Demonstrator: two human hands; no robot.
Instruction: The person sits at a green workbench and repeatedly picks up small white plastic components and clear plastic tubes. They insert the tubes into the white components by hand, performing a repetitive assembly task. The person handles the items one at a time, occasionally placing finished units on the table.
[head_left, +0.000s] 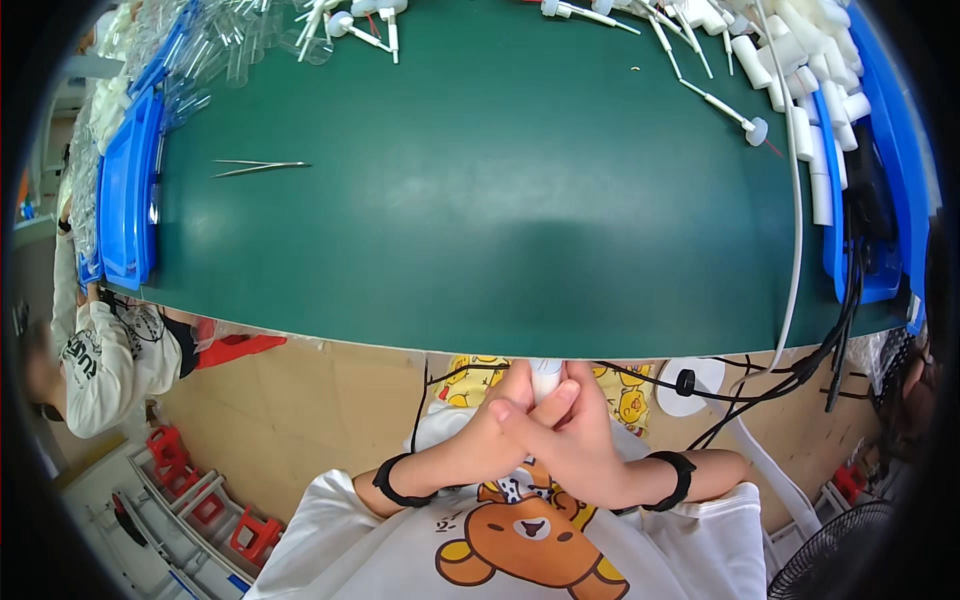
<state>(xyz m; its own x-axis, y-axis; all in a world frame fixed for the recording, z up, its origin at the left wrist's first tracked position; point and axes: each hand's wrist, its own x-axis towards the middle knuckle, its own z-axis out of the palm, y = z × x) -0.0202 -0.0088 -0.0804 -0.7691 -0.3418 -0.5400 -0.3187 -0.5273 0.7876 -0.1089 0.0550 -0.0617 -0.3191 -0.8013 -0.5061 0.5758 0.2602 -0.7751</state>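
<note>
Just off the front edge of the green table, both of my hands are together, close to my body. Between them sits a small white cylindrical piece (546, 380), its upper end showing above the fingers. My left hand (495, 425) is closed on it from the left. Crossing over from the other side, my right hand (582, 440) also grips it, with the thumbs overlapping. The lower part of the piece is hidden by the fingers. Each wrist wears a black band.
Metal tweezers (262, 167) lie on the green table (450, 230) at left. White stick-like parts with round caps (757, 131) are scattered along the back. White cylinders (820, 180) pile up by a blue tray (910, 240) at right, near a white cable (797, 240). Another blue tray (130, 200) stands left.
</note>
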